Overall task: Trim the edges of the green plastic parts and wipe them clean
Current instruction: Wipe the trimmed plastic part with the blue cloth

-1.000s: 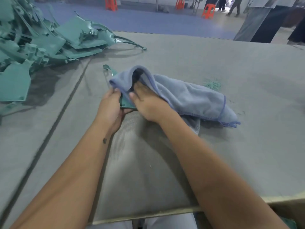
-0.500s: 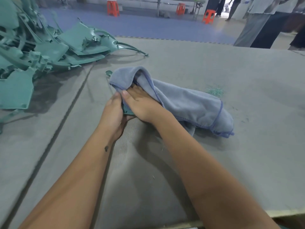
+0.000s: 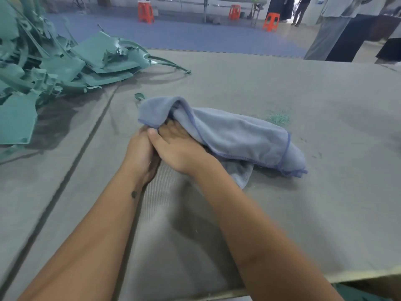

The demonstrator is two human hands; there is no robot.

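At frame centre, a left hand (image 3: 140, 153) and right hand (image 3: 175, 148) clasp a blue cloth (image 3: 234, 135) around a green plastic part (image 3: 139, 96), only its tip showing. Both hands' fingers are hidden. Loose folds could let the part slip out unwiped.

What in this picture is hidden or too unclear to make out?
- Green part being wiped: head view, only a tip shows past the blue cloth.
- Right hand fingers: head view, tucked under the cloth.
- Left hand grip: head view, covered by the right hand.
- Pile of green parts: cut off at the left edge.
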